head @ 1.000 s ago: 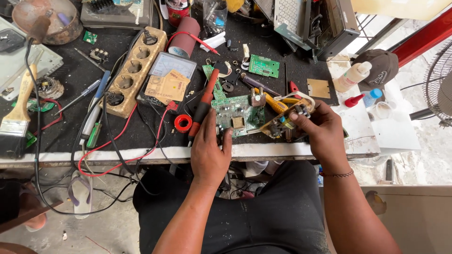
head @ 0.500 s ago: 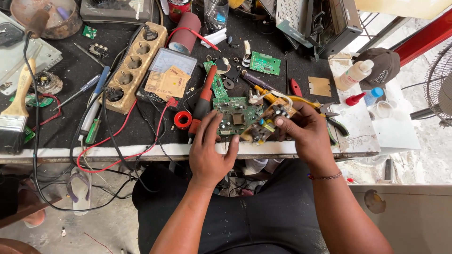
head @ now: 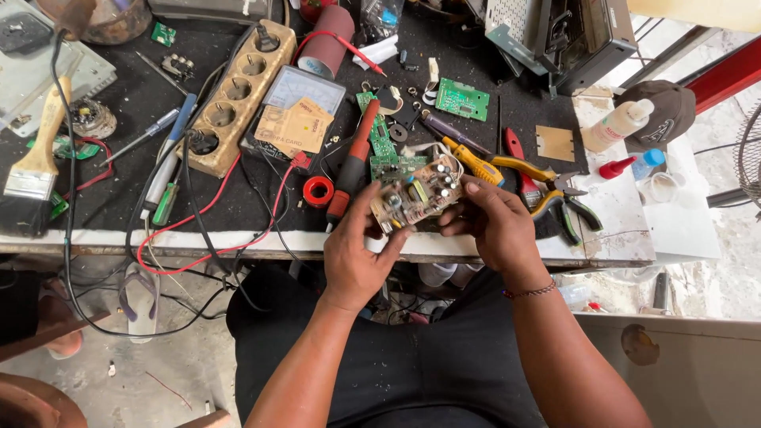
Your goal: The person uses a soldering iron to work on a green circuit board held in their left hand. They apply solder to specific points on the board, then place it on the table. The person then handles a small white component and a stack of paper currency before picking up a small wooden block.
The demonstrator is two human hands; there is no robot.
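Observation:
Both hands hold up a small tan circuit board (head: 416, 198) studded with capacitors and other parts, just above the front edge of the workbench (head: 238, 242). My left hand (head: 357, 254) grips its near left corner, thumb on the board's edge. My right hand (head: 495, 226) pinches its right side with the fingers curled over the top. A green circuit board (head: 386, 161) lies flat on the bench right behind it, partly hidden. A red-handled soldering iron (head: 353, 170) lies just left of my left hand.
On the black mat lie a wooden socket strip (head: 238, 91), a meter with a card on it (head: 297, 115), a roll of red tape (head: 319, 191), yellow-handled pliers (head: 547, 186), another green board (head: 462, 98), a paintbrush (head: 36, 170) and red and black leads (head: 210, 230). Bottles (head: 618, 127) stand at right.
Both hands have lifted the tan board off the green board and drawn it nearer, tilting its component side up. The view has also shifted slightly.

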